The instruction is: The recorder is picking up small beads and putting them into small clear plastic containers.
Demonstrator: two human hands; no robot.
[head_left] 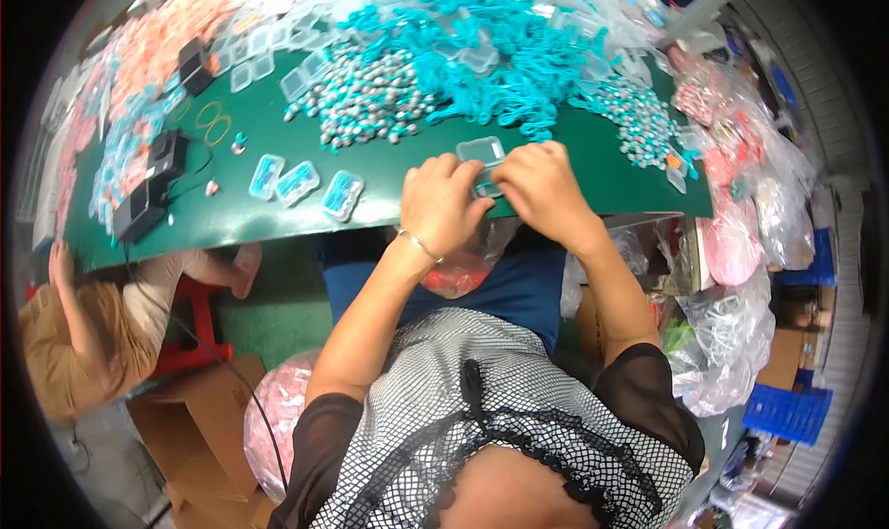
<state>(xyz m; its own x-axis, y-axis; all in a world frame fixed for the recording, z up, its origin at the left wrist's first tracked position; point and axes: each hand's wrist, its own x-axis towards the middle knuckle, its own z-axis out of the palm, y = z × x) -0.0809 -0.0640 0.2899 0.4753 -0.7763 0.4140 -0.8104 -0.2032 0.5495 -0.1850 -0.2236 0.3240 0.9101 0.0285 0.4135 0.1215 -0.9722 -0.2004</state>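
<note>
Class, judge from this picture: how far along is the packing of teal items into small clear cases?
Done: three filled cases lie on the green table. In hand: left hand and right hand work together on one clear case. Left: a large teal heap and empty cases remain.

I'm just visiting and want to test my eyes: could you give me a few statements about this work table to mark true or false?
1. Both hands meet over a small clear case at the near edge of the table. True.
2. The table top is red. False: it is green.
3. Three filled clear cases lie in a row left of the hands. True.
4. The big heap of cords at the back is yellow. False: it is teal.
5. The left wrist wears a bracelet. True.
</note>
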